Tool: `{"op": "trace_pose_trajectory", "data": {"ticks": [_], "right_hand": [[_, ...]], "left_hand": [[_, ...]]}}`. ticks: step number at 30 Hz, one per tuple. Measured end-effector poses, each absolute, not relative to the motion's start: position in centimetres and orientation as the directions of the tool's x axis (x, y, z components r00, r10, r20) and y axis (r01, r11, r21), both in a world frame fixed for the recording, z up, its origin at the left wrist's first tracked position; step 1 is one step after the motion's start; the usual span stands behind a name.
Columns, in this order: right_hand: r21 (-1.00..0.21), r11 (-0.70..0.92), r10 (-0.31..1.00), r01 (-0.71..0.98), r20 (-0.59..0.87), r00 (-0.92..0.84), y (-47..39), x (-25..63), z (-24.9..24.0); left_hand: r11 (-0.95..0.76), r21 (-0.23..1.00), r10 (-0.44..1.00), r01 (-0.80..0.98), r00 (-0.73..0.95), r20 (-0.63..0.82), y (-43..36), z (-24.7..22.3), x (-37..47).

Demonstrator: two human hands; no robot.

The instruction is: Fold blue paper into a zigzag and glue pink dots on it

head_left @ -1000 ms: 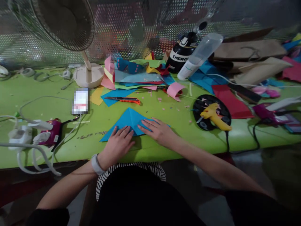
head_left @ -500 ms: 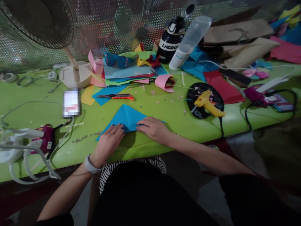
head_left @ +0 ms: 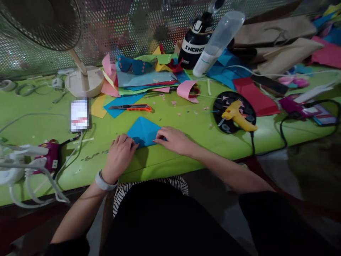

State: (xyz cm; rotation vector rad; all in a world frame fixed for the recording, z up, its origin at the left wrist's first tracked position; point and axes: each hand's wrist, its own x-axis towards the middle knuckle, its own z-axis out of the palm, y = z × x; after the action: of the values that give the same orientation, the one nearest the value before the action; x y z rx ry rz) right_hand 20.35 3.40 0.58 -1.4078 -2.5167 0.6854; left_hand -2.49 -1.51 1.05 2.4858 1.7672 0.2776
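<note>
On the green tabletop (head_left: 106,128), left hand (head_left: 118,156) and right hand (head_left: 177,142) pinch pointed, creased blue paper (head_left: 144,129), best kept evenly aligned.

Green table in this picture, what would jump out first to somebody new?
Probably the yellow glue gun, lying on a round black tray to the right. Next, the folded blue paper between the left hand and right hand near the front edge. The big fan stands at the back left.

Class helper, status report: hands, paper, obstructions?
Left hand and right hand gripping blue folded paper; paper flat on table; utility knife just beyond, not blocking.
</note>
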Motion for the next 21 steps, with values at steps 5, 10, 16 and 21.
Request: {"op": "trace_pose_trajectory", "data": {"ticks": [5, 10, 16, 21], "right_hand": [[-0.497, 0.398, 0.84, 0.771, -0.14, -0.524, 4.0, 20.3, 0.8], [-0.479, 0.428, 0.831, 0.766, -0.125, -0.542, 4.0, 20.2, 0.7], [-0.523, 0.433, 0.812, 0.734, -0.128, -0.57, 4.3, 20.4, 1.0], [-0.52, 0.454, 0.787, 0.723, -0.148, -0.6, 4.6, 20.5, 1.6]], "left_hand": [[-0.226, 0.114, 0.963, 0.967, 0.205, 0.174, -2.3, 1.3, -1.9], [-0.461, 0.093, 0.869, 0.883, 0.428, 0.249, -3.9, -0.5, 0.0], [-0.453, 0.176, 0.884, 0.874, 0.415, 0.214, -4.0, -2.1, 0.7], [-0.44, 0.203, 0.896, 0.875, 0.411, 0.167, -3.9, -1.9, 0.6]]}}
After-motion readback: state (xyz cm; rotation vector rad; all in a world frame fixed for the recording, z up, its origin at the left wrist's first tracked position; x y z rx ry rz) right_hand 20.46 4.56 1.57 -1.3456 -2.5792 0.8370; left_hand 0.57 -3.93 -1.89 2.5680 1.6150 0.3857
